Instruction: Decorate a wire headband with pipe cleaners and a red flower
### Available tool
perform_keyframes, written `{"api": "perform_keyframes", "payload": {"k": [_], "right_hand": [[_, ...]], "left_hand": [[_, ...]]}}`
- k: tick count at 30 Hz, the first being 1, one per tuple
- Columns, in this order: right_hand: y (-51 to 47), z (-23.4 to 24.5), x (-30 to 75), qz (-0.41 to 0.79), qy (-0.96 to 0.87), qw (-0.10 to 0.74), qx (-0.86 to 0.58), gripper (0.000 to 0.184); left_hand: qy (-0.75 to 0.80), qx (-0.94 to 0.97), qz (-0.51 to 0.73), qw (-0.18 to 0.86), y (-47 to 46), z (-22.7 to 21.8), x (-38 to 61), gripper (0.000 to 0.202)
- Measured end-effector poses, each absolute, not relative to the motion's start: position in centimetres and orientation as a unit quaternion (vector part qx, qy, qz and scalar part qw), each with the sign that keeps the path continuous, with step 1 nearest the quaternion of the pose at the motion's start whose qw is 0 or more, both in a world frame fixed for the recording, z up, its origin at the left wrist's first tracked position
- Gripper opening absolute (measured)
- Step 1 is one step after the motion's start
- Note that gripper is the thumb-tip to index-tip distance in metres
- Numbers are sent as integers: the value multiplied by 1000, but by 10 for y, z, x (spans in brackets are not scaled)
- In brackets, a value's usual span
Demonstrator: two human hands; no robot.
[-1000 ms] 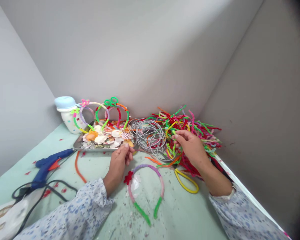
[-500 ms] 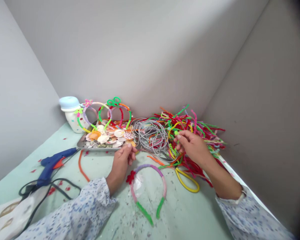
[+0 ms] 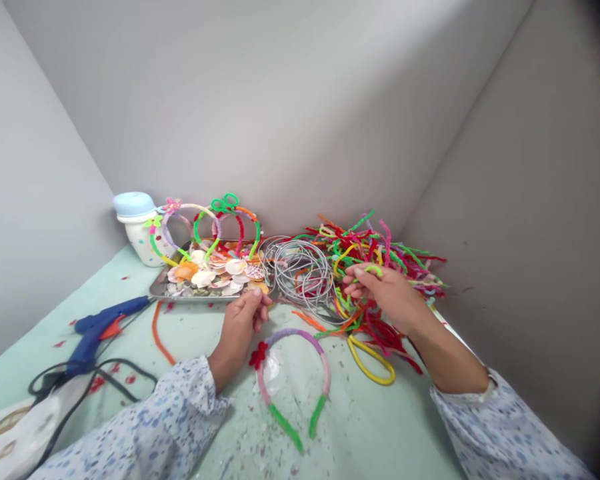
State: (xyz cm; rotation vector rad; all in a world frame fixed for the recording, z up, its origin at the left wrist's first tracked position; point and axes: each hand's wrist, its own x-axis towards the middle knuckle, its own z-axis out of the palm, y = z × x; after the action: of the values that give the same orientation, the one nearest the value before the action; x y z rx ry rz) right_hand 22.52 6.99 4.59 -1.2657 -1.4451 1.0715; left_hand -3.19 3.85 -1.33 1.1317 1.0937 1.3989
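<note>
In the head view, my right hand (image 3: 385,293) is in front of the pile of pipe cleaners, its thumb and fingers pinching a short, bent yellow-green pipe cleaner (image 3: 375,269). My left hand (image 3: 240,327) hovers by the front edge of the shell tray, fingers curled inward; whether anything is inside them is hidden. Between my hands, lower down, a headband (image 3: 325,367) wrapped in purple, pink and green fuzzy stems lies on the table. A red flower (image 3: 259,355) sits on its left side.
A metal tray (image 3: 200,299) of seashells stands at the back, finished headbands (image 3: 215,213) upright over it beside a white jar (image 3: 143,240). Coiled grey wire (image 3: 303,273) adjoins the pipe cleaner pile (image 3: 395,247). A blue glue gun (image 3: 93,333) with its cord lies left; a yellow loop (image 3: 375,373) lies right.
The yellow-green pipe cleaner now shows as a curved piece over my right fingers, where only a small tip showed before. My right hand has turned slightly; my left hand has hardly moved.
</note>
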Motion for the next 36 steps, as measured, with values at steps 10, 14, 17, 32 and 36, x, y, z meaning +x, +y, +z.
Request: {"api": "perform_keyframes", "payload": {"k": [10, 14, 17, 32, 36], "right_hand": [[76, 20, 237, 302, -695, 322, -567, 13], [73, 24, 232, 391, -666, 313, -553, 13], [69, 30, 225, 510, -586, 342, -528, 12], [70, 30, 218, 565, -507, 424, -493, 11], [74, 19, 223, 485, -565, 363, -560, 11]], "left_hand": [[454, 472, 578, 487, 39, -13, -31, 35], [454, 475, 579, 484, 39, -14, -32, 34], [455, 472, 575, 489, 38, -14, -32, 33], [458, 467, 577, 489, 38, -12, -32, 33], [451, 468, 579, 491, 38, -13, -31, 35]]}}
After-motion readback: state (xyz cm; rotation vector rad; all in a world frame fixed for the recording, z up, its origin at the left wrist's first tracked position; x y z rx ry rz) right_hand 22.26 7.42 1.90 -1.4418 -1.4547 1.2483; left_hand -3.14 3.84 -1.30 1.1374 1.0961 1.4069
